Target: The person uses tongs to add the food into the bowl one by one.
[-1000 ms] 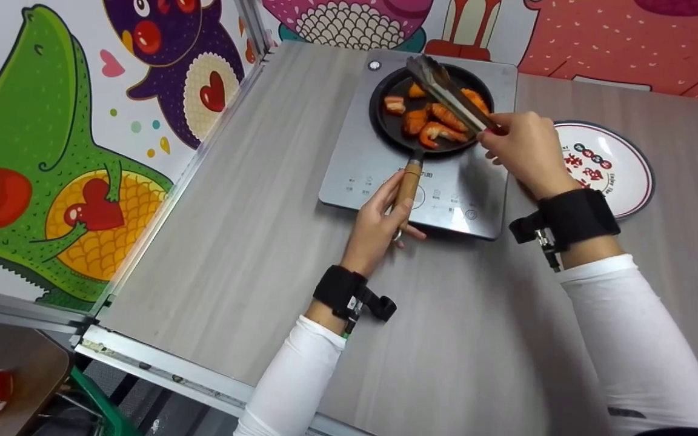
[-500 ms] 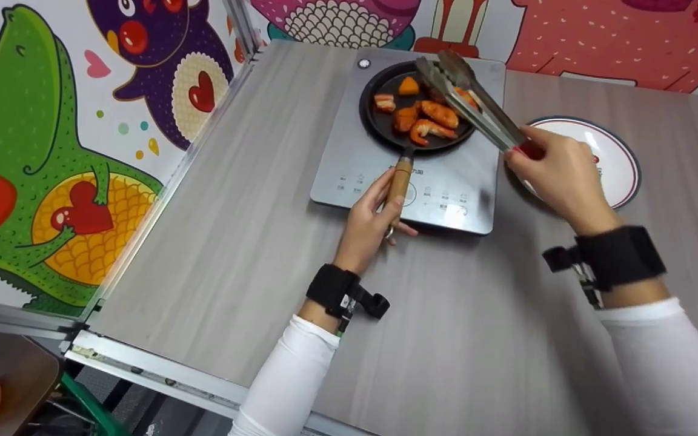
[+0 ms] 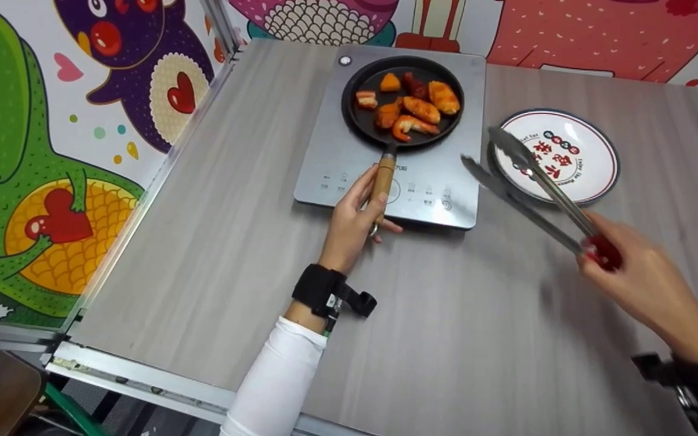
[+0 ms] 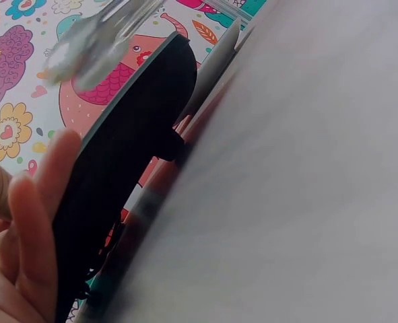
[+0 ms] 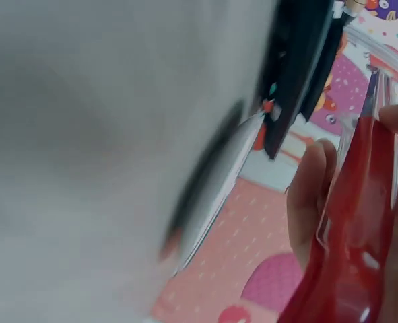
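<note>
Head view, and over on the left runs a wall of bright cartoon murals (image 3: 52,151), glossy and flat, beside a pale wood-grain desk (image 3: 234,242) with a metal edge rail. Moving in, the left hand (image 3: 352,218) sits at the near edge of the cooker, fingers (image 3: 358,184) curled round the round wooden handle (image 3: 383,178) of a black frying pan (image 3: 361,124). The pan is shallow and circular, matte inside, and it stands on a smooth grey induction cooker (image 3: 337,157), a flat rounded slab with printed touch controls along its front. In the pan lies a cluster of orange and red food pieces (image 3: 412,106), one curved like a shrimp, some chunky and glazed. The left wrist view shows only fingers against the cooker's dark underside, close and blurred.

Further right, a round white plate (image 3: 597,181) with a dark rim and red and black printing lies flat on the desk, just beside the cooker. Long metal tongs (image 3: 531,181), shiny with scalloped tips spread apart, hang over the plate's near-left edge, clear of the pan. The right hand (image 3: 646,284) grips them at their glossy red handle end, fingers wrapped round it, and the right wrist view confirms that red plastic pinched between thumb and fingers (image 5: 310,195).
</note>
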`<state>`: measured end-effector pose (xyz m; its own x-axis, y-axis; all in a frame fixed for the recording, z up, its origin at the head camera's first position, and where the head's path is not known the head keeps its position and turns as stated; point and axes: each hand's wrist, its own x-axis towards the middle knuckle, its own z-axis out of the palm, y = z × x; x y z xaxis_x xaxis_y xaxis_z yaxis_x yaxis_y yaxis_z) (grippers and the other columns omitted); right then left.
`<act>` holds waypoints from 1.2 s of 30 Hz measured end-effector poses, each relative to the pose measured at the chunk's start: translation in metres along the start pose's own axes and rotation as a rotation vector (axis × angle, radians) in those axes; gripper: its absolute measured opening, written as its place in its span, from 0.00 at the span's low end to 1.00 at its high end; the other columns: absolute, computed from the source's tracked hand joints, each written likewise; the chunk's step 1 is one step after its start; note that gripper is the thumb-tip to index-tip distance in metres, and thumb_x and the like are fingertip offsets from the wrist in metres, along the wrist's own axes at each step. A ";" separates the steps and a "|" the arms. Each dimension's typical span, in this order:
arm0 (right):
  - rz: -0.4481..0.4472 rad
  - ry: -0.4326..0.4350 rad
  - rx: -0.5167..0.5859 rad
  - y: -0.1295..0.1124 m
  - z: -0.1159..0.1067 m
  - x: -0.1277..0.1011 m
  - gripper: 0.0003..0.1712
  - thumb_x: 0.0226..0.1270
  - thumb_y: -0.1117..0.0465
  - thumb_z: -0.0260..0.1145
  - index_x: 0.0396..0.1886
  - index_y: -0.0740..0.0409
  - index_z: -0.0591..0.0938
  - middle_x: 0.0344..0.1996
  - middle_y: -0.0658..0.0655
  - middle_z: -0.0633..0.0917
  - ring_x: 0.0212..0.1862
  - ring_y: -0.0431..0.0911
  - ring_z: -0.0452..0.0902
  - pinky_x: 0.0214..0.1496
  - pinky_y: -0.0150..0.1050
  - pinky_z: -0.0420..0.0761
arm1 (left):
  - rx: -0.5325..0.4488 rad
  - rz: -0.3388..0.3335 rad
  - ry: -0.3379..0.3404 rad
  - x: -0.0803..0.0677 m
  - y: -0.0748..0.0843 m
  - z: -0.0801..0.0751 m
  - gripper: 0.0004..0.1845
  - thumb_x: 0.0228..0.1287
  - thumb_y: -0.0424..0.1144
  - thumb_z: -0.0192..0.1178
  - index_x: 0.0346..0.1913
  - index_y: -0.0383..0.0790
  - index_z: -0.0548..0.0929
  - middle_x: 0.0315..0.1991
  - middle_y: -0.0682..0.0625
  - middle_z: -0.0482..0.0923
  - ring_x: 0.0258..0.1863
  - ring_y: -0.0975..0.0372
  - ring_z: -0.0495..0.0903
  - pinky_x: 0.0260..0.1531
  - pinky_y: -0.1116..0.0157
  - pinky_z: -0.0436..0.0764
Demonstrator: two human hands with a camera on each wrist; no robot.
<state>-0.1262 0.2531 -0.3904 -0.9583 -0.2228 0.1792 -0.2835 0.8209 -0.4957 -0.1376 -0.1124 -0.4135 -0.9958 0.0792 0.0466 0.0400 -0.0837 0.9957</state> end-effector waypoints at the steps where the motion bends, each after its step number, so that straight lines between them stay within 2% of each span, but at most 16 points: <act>1: 0.002 -0.010 -0.003 0.005 -0.001 -0.009 0.35 0.50 0.62 0.65 0.61 0.54 0.69 0.32 0.56 0.75 0.31 0.39 0.62 0.28 0.28 0.60 | 0.002 0.000 0.002 -0.001 0.000 0.000 0.31 0.66 0.44 0.49 0.69 0.48 0.53 0.65 0.50 0.57 0.27 0.46 0.81 0.17 0.46 0.74; 6: 0.042 -0.067 -0.081 0.022 -0.005 -0.046 0.37 0.46 0.64 0.65 0.60 0.62 0.68 0.31 0.57 0.75 0.28 0.40 0.61 0.22 0.29 0.59 | 0.001 -0.005 0.005 -0.003 0.002 -0.002 0.31 0.66 0.44 0.49 0.69 0.48 0.53 0.65 0.51 0.57 0.27 0.47 0.81 0.16 0.47 0.75; 10: 0.060 -0.099 -0.124 0.028 -0.001 -0.065 0.36 0.44 0.63 0.66 0.58 0.63 0.69 0.29 0.56 0.75 0.26 0.40 0.62 0.22 0.30 0.60 | -0.011 -0.008 0.018 -0.004 0.004 -0.003 0.31 0.66 0.44 0.50 0.69 0.49 0.53 0.66 0.51 0.56 0.28 0.46 0.81 0.16 0.48 0.75; 18: 0.128 -0.235 -0.171 0.023 0.004 -0.076 0.37 0.51 0.55 0.65 0.61 0.61 0.65 0.32 0.57 0.74 0.27 0.46 0.66 0.21 0.36 0.63 | -0.010 0.015 0.028 -0.006 0.004 -0.006 0.31 0.66 0.43 0.49 0.69 0.47 0.52 0.66 0.51 0.56 0.27 0.46 0.81 0.16 0.47 0.74; 22: 0.056 -0.203 -0.267 0.018 0.004 -0.079 0.35 0.51 0.52 0.66 0.57 0.62 0.68 0.32 0.56 0.76 0.27 0.49 0.71 0.18 0.44 0.69 | -0.019 0.011 0.029 -0.007 0.002 -0.005 0.31 0.66 0.43 0.50 0.69 0.47 0.52 0.66 0.51 0.56 0.27 0.46 0.81 0.15 0.47 0.74; 25: -0.015 -0.137 -0.357 0.012 0.005 -0.082 0.32 0.46 0.51 0.69 0.50 0.62 0.73 0.29 0.56 0.78 0.25 0.52 0.74 0.15 0.50 0.71 | -0.027 0.006 0.027 -0.007 0.001 -0.005 0.31 0.66 0.43 0.50 0.69 0.47 0.52 0.66 0.51 0.56 0.28 0.46 0.81 0.15 0.47 0.74; 27: -0.032 -0.115 -0.380 0.009 0.006 -0.082 0.31 0.44 0.51 0.70 0.47 0.63 0.74 0.29 0.58 0.78 0.23 0.53 0.75 0.13 0.50 0.70 | -0.020 0.002 0.023 -0.006 0.001 -0.004 0.31 0.66 0.44 0.50 0.69 0.48 0.52 0.66 0.52 0.56 0.28 0.47 0.81 0.14 0.48 0.74; 29: -0.017 -0.133 -0.395 0.007 0.006 -0.082 0.32 0.44 0.48 0.70 0.47 0.63 0.74 0.30 0.60 0.77 0.21 0.54 0.74 0.12 0.50 0.69 | -0.001 -0.009 0.011 -0.004 0.002 -0.003 0.31 0.66 0.45 0.50 0.69 0.49 0.52 0.66 0.52 0.56 0.28 0.47 0.81 0.12 0.50 0.74; 31: 0.032 -0.203 -0.391 0.006 0.002 -0.081 0.37 0.46 0.41 0.67 0.49 0.62 0.73 0.33 0.62 0.76 0.22 0.55 0.73 0.13 0.50 0.69 | 0.058 -0.031 -0.006 -0.002 0.003 -0.004 0.31 0.65 0.47 0.50 0.69 0.52 0.52 0.66 0.54 0.56 0.28 0.49 0.82 0.11 0.51 0.72; 33: 0.081 -0.260 -0.383 0.005 -0.005 -0.077 0.42 0.48 0.34 0.62 0.52 0.63 0.71 0.35 0.63 0.76 0.25 0.57 0.74 0.15 0.52 0.69 | 0.179 -0.059 -0.013 0.000 0.004 -0.007 0.32 0.63 0.51 0.51 0.69 0.56 0.53 0.64 0.54 0.59 0.28 0.51 0.82 0.11 0.55 0.72; 34: 0.110 -0.291 -0.372 0.004 -0.009 -0.074 0.45 0.49 0.31 0.59 0.54 0.63 0.70 0.36 0.63 0.76 0.27 0.59 0.74 0.16 0.53 0.69 | 0.273 -0.074 -0.020 0.001 0.005 -0.009 0.33 0.62 0.54 0.51 0.69 0.57 0.53 0.61 0.53 0.65 0.27 0.52 0.82 0.12 0.56 0.73; 36: 0.139 -0.298 -0.349 -0.001 -0.015 -0.065 0.47 0.51 0.29 0.55 0.58 0.63 0.67 0.39 0.65 0.75 0.33 0.61 0.74 0.19 0.55 0.70 | 0.537 -0.090 -0.024 0.004 0.011 -0.013 0.36 0.58 0.62 0.49 0.68 0.59 0.53 0.60 0.52 0.67 0.36 0.55 0.81 0.24 0.58 0.77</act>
<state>-0.0634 0.2750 -0.3885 -0.9693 -0.1979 -0.1457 -0.1718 0.9696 -0.1740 -0.1417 -0.1256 -0.4037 -0.9953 0.0857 -0.0447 -0.0021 0.4429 0.8966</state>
